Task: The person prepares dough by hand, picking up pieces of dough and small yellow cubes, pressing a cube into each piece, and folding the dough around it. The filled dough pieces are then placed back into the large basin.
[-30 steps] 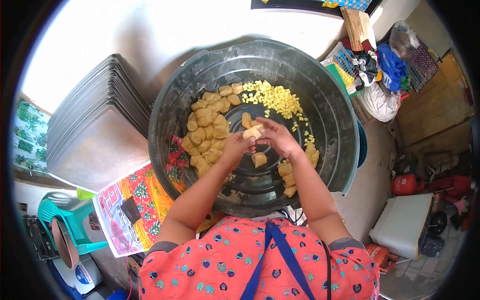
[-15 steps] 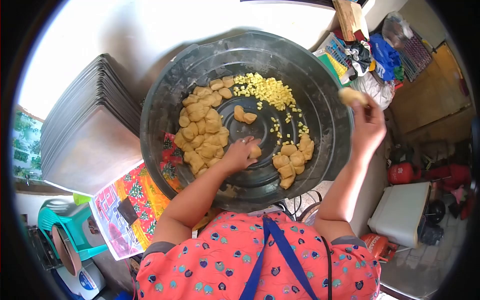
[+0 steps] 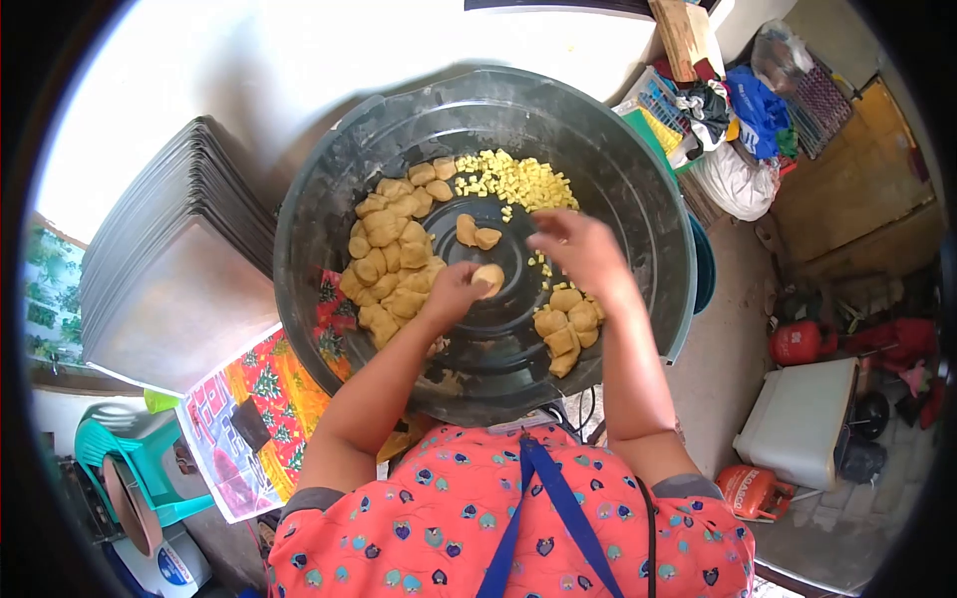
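Observation:
My left hand [image 3: 457, 297] is closed on a flattened dough piece [image 3: 488, 279], pinched between thumb and fingers, above the middle of a large dark basin [image 3: 628, 145]. My right hand [image 3: 583, 254] hovers over the basin's right side, slightly blurred. Its thumb and fingers are apart, and nothing shows between them. Just beyond its fingertips lie many small yellow cubes [image 3: 518, 179]. Two small dough pieces [image 3: 477, 232] sit near the basin's centre. A big heap of tan dough pieces [image 3: 389, 249] lines the left side, and a smaller dough cluster [image 3: 566, 327] rests below my right hand.
A tall stack of metal trays [image 3: 179, 269] stands left of the basin. A teal plastic stool [image 3: 150, 468] and a printed sheet [image 3: 254, 419] are at lower left. To the right are a white box [image 3: 797, 409], an orange tank [image 3: 753, 493] and piled bags [image 3: 748, 179].
My right hand has swung left from outside the rim to over the basin, and the dough piece it held no longer shows in it. My left hand has lifted a dough piece.

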Motion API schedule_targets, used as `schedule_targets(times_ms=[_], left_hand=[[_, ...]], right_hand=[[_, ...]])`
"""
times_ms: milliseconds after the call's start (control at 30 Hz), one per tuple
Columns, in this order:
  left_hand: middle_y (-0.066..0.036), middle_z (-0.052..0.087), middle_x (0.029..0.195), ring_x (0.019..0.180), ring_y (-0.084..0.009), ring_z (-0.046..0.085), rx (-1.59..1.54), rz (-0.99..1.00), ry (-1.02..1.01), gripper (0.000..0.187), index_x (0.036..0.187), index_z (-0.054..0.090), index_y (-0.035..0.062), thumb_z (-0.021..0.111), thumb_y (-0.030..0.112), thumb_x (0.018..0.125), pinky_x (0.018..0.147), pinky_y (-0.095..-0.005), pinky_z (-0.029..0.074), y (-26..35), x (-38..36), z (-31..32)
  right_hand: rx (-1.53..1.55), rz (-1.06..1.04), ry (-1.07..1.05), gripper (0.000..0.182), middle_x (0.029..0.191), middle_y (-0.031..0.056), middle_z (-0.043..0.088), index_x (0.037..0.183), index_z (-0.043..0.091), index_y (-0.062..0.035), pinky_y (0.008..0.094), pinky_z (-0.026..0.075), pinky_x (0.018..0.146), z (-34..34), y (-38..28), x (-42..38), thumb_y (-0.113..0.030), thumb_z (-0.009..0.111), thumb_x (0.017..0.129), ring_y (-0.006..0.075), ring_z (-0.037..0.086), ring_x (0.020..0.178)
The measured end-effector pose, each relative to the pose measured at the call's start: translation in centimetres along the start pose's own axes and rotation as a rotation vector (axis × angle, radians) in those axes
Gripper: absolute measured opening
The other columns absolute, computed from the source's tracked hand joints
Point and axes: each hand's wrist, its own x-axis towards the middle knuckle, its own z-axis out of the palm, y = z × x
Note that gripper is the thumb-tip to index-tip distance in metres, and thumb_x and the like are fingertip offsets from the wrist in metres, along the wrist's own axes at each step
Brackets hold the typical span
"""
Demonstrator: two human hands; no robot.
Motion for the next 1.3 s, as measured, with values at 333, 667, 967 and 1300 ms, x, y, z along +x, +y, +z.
schedule_targets(times_ms=[333, 667, 967, 1300], left_hand=[[-0.004, 0.065, 0.091, 0.078, -0.0112, 0.062, -0.571, -0.134, 0.043, 0.025, 0.105, 0.060, 0.0016, 0.061, 0.018, 0.086, 0.069, -0.0222, 0.049, 0.5, 0.0, -0.2], [-0.006, 0.063, 0.105, 0.094, -0.0160, 0.060, -0.872, -0.162, -0.037, 0.034, 0.111, 0.057, 0.0015, 0.053, 0.029, 0.091, 0.079, -0.0323, 0.048, 1.2, -0.6, 0.1], [-0.006, 0.063, 0.095, 0.080, -0.0173, 0.060, -0.755, -0.297, 0.267, 0.029, 0.105, 0.057, 0.0036, 0.053, 0.025, 0.086, 0.072, -0.0327, 0.048, -1.1, 0.5, -1.4], [-0.003, 0.063, 0.094, 0.083, -0.0143, 0.059, -0.704, -0.251, 0.276, 0.030, 0.103, 0.058, 0.0065, 0.063, 0.030, 0.085, 0.074, -0.0316, 0.047, 0.2, 0.2, -1.2]], right_hand=[[0.382, 0.100, -0.343, 0.038, 0.095, 0.0084, 0.065, 0.108, 0.060, 0.0046, 0.0263, 0.047, 0.076, 8.1, 5.9, 3.1, -0.014, 0.072, 0.077, 0.0130, 0.060, 0.084], [0.720, 0.205, -0.528, 0.038, 0.099, 0.0071, 0.064, 0.115, 0.057, 0.0034, 0.0246, 0.046, 0.079, 5.6, 7.5, 3.8, -0.010, 0.067, 0.080, 0.0116, 0.059, 0.088], [0.190, 0.404, 0.385, 0.031, 0.095, 0.0102, 0.067, 0.107, 0.064, 0.0003, 0.0292, 0.049, 0.077, 1.5, 13.2, 6.1, -0.013, 0.065, 0.080, 0.0180, 0.063, 0.086], [-0.419, 0.334, 0.395, 0.033, 0.098, 0.0153, 0.064, 0.107, 0.065, -0.0059, 0.0371, 0.047, 0.087, 5.5, 18.8, 6.2, -0.018, 0.069, 0.076, 0.0319, 0.058, 0.100]])
